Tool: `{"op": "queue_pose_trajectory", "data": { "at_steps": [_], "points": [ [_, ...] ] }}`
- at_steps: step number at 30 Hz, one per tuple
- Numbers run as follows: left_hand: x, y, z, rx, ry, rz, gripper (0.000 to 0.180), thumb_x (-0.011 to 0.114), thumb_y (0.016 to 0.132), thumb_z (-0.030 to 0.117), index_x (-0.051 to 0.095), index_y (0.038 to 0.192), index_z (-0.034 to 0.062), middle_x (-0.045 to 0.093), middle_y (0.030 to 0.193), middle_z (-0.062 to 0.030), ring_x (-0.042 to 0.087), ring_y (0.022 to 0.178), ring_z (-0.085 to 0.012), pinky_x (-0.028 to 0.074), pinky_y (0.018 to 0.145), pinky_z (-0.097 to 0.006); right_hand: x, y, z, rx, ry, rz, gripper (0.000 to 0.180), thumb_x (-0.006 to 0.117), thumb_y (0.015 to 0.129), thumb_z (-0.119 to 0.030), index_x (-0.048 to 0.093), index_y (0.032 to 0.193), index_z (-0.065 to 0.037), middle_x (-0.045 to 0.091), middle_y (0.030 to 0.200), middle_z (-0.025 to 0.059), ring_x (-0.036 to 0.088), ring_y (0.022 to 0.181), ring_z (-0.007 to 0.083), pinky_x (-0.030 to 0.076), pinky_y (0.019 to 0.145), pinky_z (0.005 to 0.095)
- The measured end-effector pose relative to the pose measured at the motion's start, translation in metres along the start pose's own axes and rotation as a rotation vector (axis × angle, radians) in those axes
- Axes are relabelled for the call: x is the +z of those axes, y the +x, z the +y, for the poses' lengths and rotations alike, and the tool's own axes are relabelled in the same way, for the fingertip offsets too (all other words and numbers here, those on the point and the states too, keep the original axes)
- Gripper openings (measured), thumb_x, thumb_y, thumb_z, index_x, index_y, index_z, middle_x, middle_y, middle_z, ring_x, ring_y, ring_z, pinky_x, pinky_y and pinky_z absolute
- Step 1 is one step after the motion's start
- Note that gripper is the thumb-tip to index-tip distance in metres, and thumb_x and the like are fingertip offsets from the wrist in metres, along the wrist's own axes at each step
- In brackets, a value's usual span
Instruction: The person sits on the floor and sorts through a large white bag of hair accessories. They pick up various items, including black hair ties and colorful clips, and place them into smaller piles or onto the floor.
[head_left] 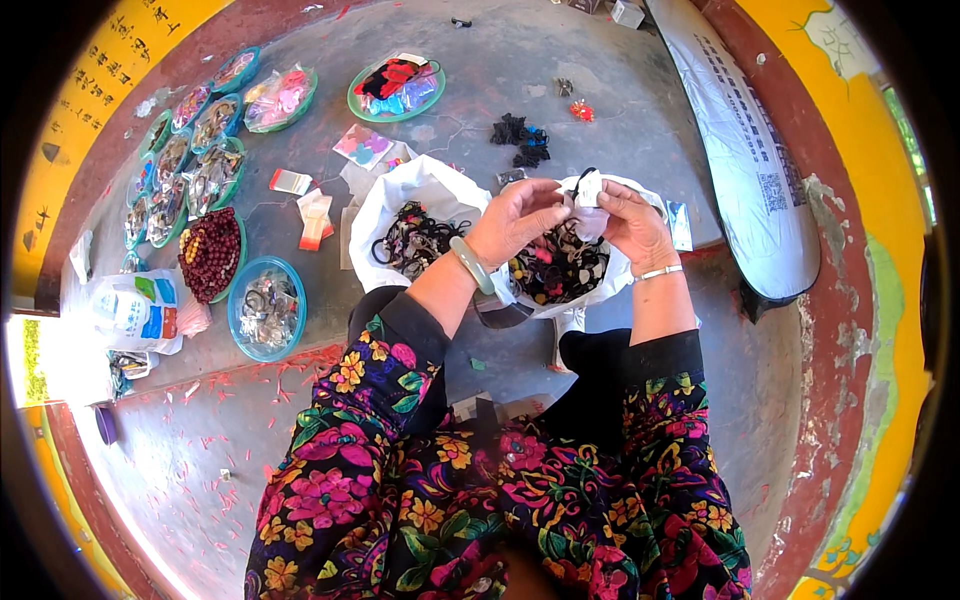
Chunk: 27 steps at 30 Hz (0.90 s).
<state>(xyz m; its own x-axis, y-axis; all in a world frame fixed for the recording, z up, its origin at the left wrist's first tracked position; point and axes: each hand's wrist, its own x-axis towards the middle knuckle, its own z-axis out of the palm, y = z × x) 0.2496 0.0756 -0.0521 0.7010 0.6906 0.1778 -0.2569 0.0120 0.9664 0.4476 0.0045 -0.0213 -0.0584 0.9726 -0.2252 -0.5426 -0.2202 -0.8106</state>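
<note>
My left hand (518,222) and my right hand (637,222) meet above an open white sack (618,275). Between their fingertips is a small white piece with a black loop (588,188), pinched from both sides; it looks like a hair tie. Pale, thin, see-through material hangs below it. Black hair ties with coloured beads and trims (565,262) fill the sack beneath my hands. A second white sack (375,215), left of my left wrist, holds more dark hair ties (425,240).
Round trays of small packaged goods (215,175) crowd the left floor, near dark red bead strings (212,252) and a blue basket (267,310). A green tray (397,90) stands farther off. Black bundles (520,138) lie ahead; a long silver-white wrapped object (745,160) lies right.
</note>
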Motion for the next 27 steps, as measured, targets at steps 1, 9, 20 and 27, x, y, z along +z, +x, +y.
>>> {"op": "queue_pose_trajectory", "data": {
  "at_steps": [1,9,20,27],
  "points": [
    [0.002,0.0,0.004,-0.12,-0.08,-0.058,0.035,0.06,0.085,0.02,0.05,0.113,0.0012,0.059,0.097,-0.0051,0.056,0.083,-0.0108,0.048,0.059,-0.025,-0.001,0.0,0.001,0.011,-0.011,0.023,0.028,0.057,0.085,-0.012,0.056,0.109,0.001,0.061,0.101,0.0083,0.058,0.091,0.018,0.046,0.081,0.0311],
    [-0.008,0.003,-0.005,-0.372,-0.198,-0.072,0.034,0.064,0.08,0.012,0.053,0.111,0.0034,0.058,0.08,0.0015,0.054,0.069,-0.0063,0.043,0.055,-0.019,-0.007,0.0,0.001,-0.063,-0.176,0.185,0.019,0.063,0.08,-0.008,0.062,0.097,0.001,0.064,0.086,0.0074,0.061,0.077,0.0164,0.048,0.067,0.0289],
    [0.002,0.001,0.0,-0.337,-0.24,-0.02,0.041,0.067,0.076,0.013,0.052,0.112,0.0021,0.06,0.082,-0.0014,0.054,0.068,-0.0063,0.042,0.057,-0.019,0.006,-0.001,-0.002,-0.002,-0.175,0.124,0.016,0.06,0.081,-0.006,0.059,0.096,-0.002,0.064,0.084,0.0078,0.063,0.072,0.0165,0.049,0.059,0.0246],
    [-0.005,0.001,-0.009,-0.337,-0.3,0.079,0.038,0.06,0.076,0.002,0.046,0.111,0.0019,0.058,0.082,-0.0054,0.054,0.067,-0.0095,0.044,0.059,-0.022,0.009,0.0,0.0,0.025,-0.145,0.274,0.014,0.06,0.08,-0.006,0.058,0.093,-0.004,0.064,0.086,0.0099,0.065,0.07,0.0189,0.048,0.055,0.0234]
  ]
}}
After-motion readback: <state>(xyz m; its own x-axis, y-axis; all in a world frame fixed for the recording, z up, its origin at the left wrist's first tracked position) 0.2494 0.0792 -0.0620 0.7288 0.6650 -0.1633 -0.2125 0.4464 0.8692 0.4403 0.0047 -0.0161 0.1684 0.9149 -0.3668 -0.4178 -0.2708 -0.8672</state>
